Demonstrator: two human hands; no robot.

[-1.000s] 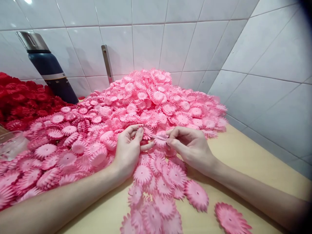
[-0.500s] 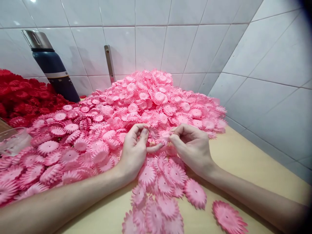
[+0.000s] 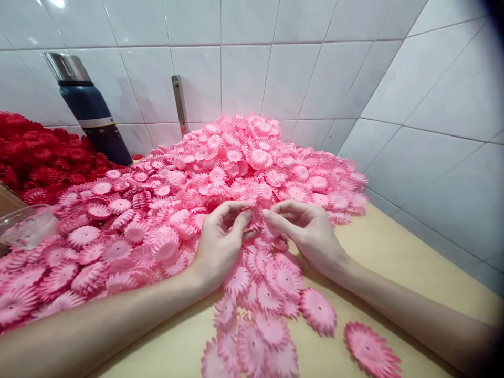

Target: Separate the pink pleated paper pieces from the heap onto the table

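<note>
My left hand (image 3: 220, 244) is closed, thumb against fingers, on a small pink flower layer (image 3: 255, 219) with a scalloped edge. Close by on the right, my right hand (image 3: 315, 231) is also in a pinch, its thumb and fingertips at the same layer's right edge. Whether a second layer lies between the fingertips is hard to see. Behind both hands rises a big heap of pink flower layers (image 3: 260, 157). Below them, a loose trail of pink layers (image 3: 271, 328) runs towards me over the table.
A dark blue bottle (image 3: 94, 115) with a steel cap stands at the back left, beside a heap of red flower pieces (image 3: 43, 152). At the left edge lies a clear plastic container (image 3: 29, 226). Tiled walls (image 3: 244, 79) bound the pale tabletop (image 3: 378, 257). One darker pink layer (image 3: 372, 349) lies front right.
My right hand has moved left, bringing its fingertips to the layer in my left hand. The left index finger or another extended finger has drawn in. The view has shifted slightly.
</note>
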